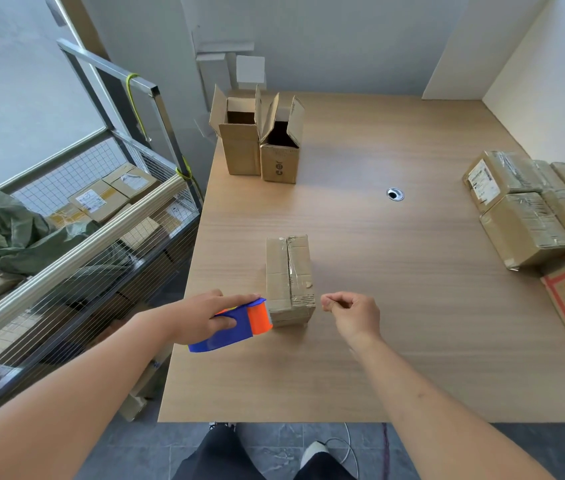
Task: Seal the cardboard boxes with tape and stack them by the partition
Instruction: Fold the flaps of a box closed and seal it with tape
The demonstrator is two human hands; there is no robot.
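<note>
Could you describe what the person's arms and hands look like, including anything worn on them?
Both forearms are bare up to the frame edge, with no sleeves in sight. The left hand and right hand wear no gloves, and no rings, watch or wristband show. No markings or cables are visible on either arm.

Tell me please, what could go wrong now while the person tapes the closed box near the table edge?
1. The tape dispenser meets the box only at its near end, and neither hand steadies the box, so it may slide.
2. The right hand is curled beside the box; whether it pinches any tape cannot be seen, so the strip may go crooked.
</note>
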